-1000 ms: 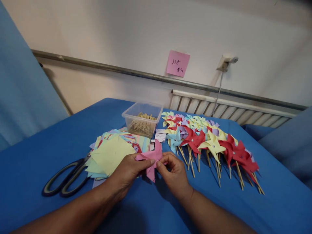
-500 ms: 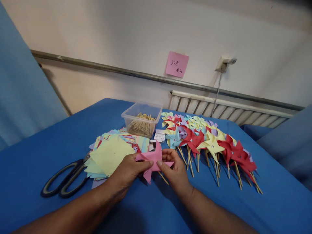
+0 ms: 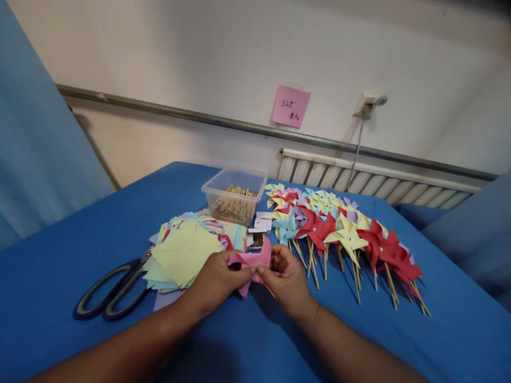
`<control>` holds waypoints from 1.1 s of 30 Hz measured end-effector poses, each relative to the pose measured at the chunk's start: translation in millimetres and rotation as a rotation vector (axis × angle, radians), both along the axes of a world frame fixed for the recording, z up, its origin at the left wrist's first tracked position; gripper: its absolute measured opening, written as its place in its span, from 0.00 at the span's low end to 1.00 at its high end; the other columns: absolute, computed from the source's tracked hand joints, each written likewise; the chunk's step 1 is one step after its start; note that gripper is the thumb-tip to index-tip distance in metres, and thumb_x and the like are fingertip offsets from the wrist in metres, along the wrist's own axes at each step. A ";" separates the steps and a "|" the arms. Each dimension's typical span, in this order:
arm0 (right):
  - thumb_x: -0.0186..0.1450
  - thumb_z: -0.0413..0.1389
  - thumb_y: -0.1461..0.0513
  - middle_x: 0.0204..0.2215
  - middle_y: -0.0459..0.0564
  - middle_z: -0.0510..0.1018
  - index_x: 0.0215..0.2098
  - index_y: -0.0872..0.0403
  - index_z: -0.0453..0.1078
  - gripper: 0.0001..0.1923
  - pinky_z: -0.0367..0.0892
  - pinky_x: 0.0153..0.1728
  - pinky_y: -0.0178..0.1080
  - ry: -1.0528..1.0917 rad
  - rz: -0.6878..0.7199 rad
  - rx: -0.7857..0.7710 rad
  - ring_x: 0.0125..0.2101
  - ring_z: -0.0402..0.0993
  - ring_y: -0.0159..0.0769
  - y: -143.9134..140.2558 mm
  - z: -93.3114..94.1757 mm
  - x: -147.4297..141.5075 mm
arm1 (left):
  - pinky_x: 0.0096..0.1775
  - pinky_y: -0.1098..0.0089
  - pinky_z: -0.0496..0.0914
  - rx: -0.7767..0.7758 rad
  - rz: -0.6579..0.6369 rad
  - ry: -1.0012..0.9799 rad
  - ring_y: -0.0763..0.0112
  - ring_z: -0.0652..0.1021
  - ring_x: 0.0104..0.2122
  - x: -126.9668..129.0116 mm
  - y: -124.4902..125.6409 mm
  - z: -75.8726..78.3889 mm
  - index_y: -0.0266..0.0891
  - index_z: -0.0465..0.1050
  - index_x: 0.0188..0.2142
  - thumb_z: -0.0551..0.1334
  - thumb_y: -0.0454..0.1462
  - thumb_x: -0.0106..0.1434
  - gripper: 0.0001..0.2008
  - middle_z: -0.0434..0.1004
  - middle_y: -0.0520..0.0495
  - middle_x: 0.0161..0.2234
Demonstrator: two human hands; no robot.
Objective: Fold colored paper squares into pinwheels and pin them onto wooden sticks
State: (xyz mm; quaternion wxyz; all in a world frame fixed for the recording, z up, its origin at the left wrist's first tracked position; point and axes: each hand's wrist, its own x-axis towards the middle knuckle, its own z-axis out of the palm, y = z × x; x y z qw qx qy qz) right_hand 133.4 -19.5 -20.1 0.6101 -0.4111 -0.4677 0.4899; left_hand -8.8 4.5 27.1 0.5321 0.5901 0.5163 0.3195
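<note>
A pink paper pinwheel (image 3: 255,259) is held between both hands above the blue cloth. My left hand (image 3: 219,277) pinches it from the left, thumb at its centre. My right hand (image 3: 288,276) is closed on its right side, the thumb tip almost meeting the left one. Part of a wooden stick pokes out under the pinwheel, beside the right thumb; its other end is hidden. Just behind the pinwheel stands a small open box (image 3: 255,239) with small pieces in it, too small to name.
A stack of coloured paper squares (image 3: 187,255) lies left, with scissors (image 3: 114,295) partly under it. A clear plastic box (image 3: 235,213) of wooden sticks stands behind. Finished pinwheels (image 3: 347,238) lie in rows at right on the blue cloth (image 3: 120,213). A radiator (image 3: 371,175) runs along the wall.
The thumbs have come together at the pinwheel's centre, and its blades are now more bunched and tilted. The view has shifted slightly.
</note>
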 end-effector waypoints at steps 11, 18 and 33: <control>0.54 0.63 0.62 0.28 0.44 0.76 0.35 0.53 0.67 0.13 0.68 0.29 0.33 -0.071 0.028 -0.005 0.28 0.72 0.31 0.5 8.4 8.1 | 0.23 0.74 0.62 0.123 -0.110 0.104 0.71 0.72 0.20 -2.3 -1.3 5.6 0.38 0.73 0.23 0.65 0.39 0.52 0.07 0.73 0.53 0.17; 0.57 0.61 0.56 0.28 0.45 0.75 0.36 0.53 0.68 0.12 0.67 0.31 0.35 -0.018 -0.121 0.080 0.28 0.71 0.32 8.7 6.0 18.5 | 0.17 0.74 0.62 0.032 0.137 -0.122 0.74 0.68 0.14 -4.9 5.1 8.1 0.37 0.73 0.28 0.68 0.39 0.47 0.09 0.70 0.56 0.15; 0.62 0.52 0.67 0.34 0.50 0.76 0.41 0.48 0.75 0.13 0.66 0.35 0.38 -1.023 -0.063 0.301 0.35 0.73 0.40 17.5 -13.8 27.0 | 0.24 0.68 0.70 -0.049 0.251 -0.398 0.68 0.76 0.19 -9.9 14.3 8.0 0.34 0.71 0.33 0.68 0.38 0.48 0.14 0.76 0.50 0.21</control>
